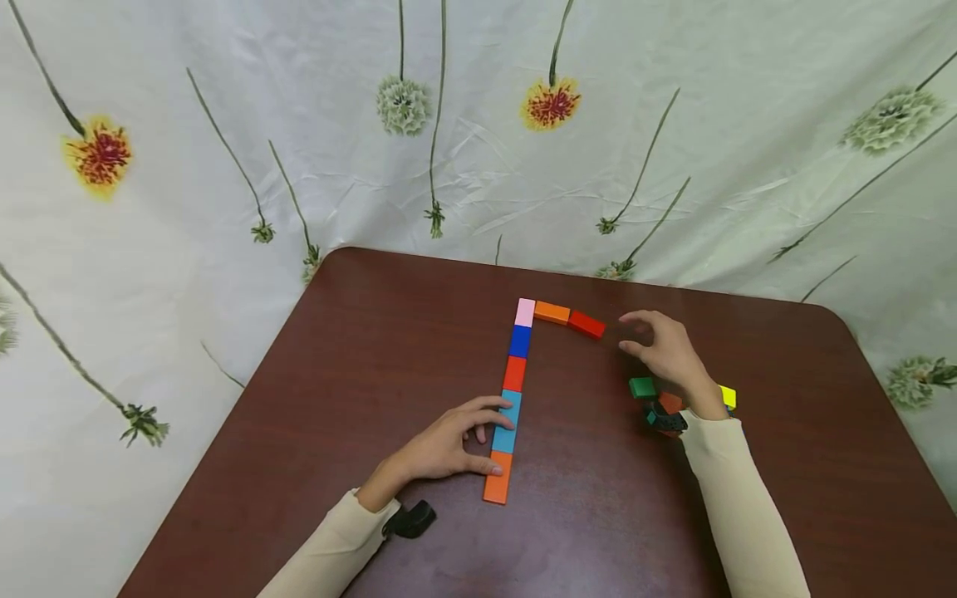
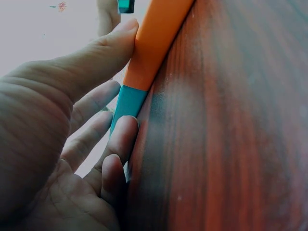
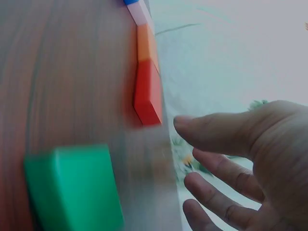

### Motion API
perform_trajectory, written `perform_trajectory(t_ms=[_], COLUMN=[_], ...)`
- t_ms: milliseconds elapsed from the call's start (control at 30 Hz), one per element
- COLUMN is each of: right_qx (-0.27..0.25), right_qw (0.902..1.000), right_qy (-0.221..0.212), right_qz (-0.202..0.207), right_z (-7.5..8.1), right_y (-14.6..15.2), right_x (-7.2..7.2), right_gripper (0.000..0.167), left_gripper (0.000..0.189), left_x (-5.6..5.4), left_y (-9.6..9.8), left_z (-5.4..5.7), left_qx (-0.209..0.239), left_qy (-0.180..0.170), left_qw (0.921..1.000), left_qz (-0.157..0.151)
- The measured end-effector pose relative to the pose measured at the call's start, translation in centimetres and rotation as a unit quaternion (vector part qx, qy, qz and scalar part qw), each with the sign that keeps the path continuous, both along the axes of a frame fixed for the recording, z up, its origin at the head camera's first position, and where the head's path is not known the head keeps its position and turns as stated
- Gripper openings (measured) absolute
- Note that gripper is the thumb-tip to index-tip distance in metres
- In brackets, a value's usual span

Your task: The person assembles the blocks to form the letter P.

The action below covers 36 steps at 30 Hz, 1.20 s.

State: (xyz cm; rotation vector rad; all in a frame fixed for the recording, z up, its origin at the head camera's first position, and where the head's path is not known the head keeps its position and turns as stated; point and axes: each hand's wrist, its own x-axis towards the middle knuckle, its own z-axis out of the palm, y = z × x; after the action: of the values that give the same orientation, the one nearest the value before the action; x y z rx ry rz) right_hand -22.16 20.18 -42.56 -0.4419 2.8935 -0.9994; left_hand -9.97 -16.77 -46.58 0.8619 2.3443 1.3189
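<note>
A row of coloured blocks runs up the table: an orange block (image 1: pixel 496 490) nearest, then light blue (image 1: pixel 504 440), red (image 1: pixel 514 374), dark blue (image 1: pixel 520 341) and pink (image 1: pixel 525 312). From the pink one, a second orange block (image 1: pixel 552 313) and another red block (image 1: pixel 586 324) branch right, the red one slanting. My left hand (image 1: pixel 441 444) lies along the row's left side, thumb touching the near orange block and fingertips at the light blue part. Just right of the branch's red end, my right hand (image 1: pixel 668 353) hovers with fingers loosely bent and nothing between them.
Below the right hand is a green block (image 1: pixel 642 388), beside an orange-red block (image 1: pixel 670 403) and a yellow block (image 1: pixel 728 397), partly hidden by the right wrist and its black strap. A flower-patterned cloth (image 1: pixel 478 149) hangs behind the brown table (image 1: pixel 359 332).
</note>
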Motion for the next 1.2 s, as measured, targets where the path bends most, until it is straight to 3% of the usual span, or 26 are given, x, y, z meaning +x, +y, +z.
perform_trajectory(t_ms=[200,433,733,1200], right_qx=[0.016,0.026,0.027,0.042], right_qw=[0.9992,0.9991,0.9995,0.9969], right_qy=[0.034,0.025,-0.008,-0.059], right_qz=[0.014,0.021,0.017,0.03], right_z=[0.8,0.8,0.1,-0.4], right_y=[2.9,6.2,9.5,12.1], right_x=[1.9,3.9,5.0,5.8], right_gripper=[0.038,0.033,0.03,0.03], left_gripper=[0.049,0.049,0.048,0.048], left_x=[-0.2,-0.1,-0.1,0.5], left_y=[-0.1,-0.1,-0.1,0.3], left_z=[-0.3,-0.1,-0.1,0.1], left_qx=[0.001,-0.002,-0.007,-0.01], left_qy=[0.003,0.007,0.007,0.005], left_qw=[1.0,1.0,0.9999,0.9999], left_qz=[-0.004,-0.005,-0.002,0.006])
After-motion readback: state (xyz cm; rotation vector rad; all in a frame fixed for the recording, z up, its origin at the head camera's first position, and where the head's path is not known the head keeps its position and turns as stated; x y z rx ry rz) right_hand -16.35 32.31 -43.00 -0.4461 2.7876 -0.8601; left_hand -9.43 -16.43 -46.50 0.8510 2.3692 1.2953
